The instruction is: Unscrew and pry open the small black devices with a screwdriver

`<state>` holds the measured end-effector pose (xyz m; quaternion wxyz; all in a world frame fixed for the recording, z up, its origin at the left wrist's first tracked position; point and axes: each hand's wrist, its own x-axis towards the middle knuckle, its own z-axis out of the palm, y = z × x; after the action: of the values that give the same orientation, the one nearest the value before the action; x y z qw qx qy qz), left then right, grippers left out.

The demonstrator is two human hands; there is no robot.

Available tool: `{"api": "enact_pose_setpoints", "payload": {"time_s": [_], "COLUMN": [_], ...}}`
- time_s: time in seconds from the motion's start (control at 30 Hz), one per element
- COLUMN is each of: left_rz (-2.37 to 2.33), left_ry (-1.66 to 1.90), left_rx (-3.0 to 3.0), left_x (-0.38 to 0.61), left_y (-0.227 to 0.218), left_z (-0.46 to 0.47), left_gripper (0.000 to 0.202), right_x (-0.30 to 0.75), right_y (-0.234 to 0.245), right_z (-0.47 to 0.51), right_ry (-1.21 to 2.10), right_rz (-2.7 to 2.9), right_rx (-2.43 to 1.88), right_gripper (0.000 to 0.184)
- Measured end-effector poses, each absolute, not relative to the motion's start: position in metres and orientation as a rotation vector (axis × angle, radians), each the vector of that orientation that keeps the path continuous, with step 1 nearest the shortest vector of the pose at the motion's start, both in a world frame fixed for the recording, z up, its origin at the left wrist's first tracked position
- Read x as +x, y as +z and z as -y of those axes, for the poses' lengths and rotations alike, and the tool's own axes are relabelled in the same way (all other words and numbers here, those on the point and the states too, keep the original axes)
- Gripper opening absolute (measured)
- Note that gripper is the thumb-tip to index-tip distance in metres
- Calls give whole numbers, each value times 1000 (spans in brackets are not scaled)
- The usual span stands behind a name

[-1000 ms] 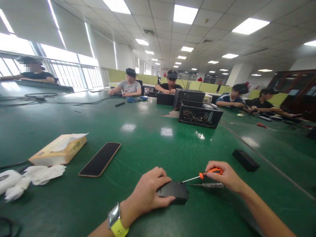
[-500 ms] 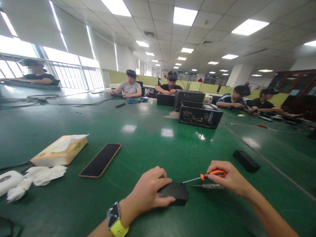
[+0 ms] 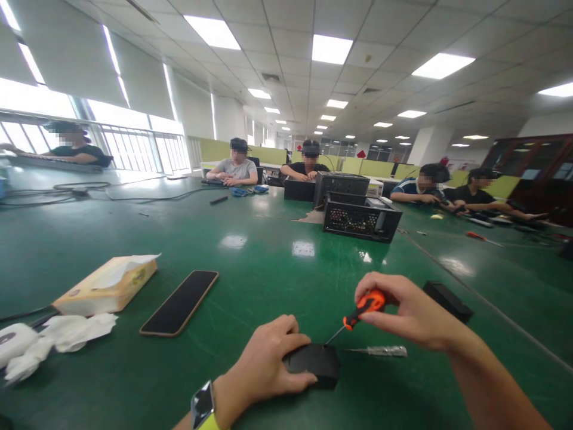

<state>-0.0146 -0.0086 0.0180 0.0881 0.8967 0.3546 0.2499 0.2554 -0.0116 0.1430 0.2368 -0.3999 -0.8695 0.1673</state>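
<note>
A black box-shaped plastic block lies on the green table, clasped from the left between the thumb and fingers of my left hand. My right hand grips an orange-and-black screwdriver by its handle. The shaft slants down to the left, and its tip meets the top far edge of the block near its right end; what sits under the tip is too small to make out. Beneath my right hand, a second screwdriver with a clear handle rests flat on the table, pointing at the block.
Left of my hands are a phone, a tissue pack and crumpled tissues. Another black block lies beyond my right wrist. Farther back stand open computer cases, with several people seated around the table.
My right hand has risen and shifted slightly left, tilting the screwdriver from nearly level to a steeper slant. My left hand still holds the block. The camera view has tipped up slightly.
</note>
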Motion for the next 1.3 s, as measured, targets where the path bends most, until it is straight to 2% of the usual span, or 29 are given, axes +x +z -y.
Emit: {"api": "enact_pose_setpoints", "payload": {"time_s": [0.2, 0.3, 0.4, 0.57, 0.8, 0.93, 1.2, 1.3], "left_rz": [-1060, -1053, -1061, -1055, -1034, -1035, -1051, -1056], "left_ry": [767, 766, 766, 784, 807, 820, 786, 768], "left_rx": [2633, 2628, 2621, 2613, 2610, 2614, 2595, 2590], "left_x": [-14, -14, -13, -13, -13, -13, -12, -12], "left_y": [17, 21, 22, 18, 18, 17, 15, 15], "left_z": [11, 13, 14, 12, 12, 12, 11, 11], "left_gripper": [36, 35, 34, 34, 32, 32, 33, 32], "right_x": [254, 260, 268, 270, 268, 269, 270, 271], "right_y": [123, 128, 134, 131, 131, 130, 131, 131], "right_z": [0, 3, 7, 7, 7, 6, 6, 7], "right_ry": [141, 201, 323, 131, 269, 183, 270, 201], "right_rz": [2315, 2301, 2312, 2323, 2310, 2308, 2332, 2314], "right_rx": [-1280, -1280, -1168, -1161, -1018, -1055, -1030, -1085], "right_gripper": [31, 25, 31, 19, 24, 18, 24, 20]}}
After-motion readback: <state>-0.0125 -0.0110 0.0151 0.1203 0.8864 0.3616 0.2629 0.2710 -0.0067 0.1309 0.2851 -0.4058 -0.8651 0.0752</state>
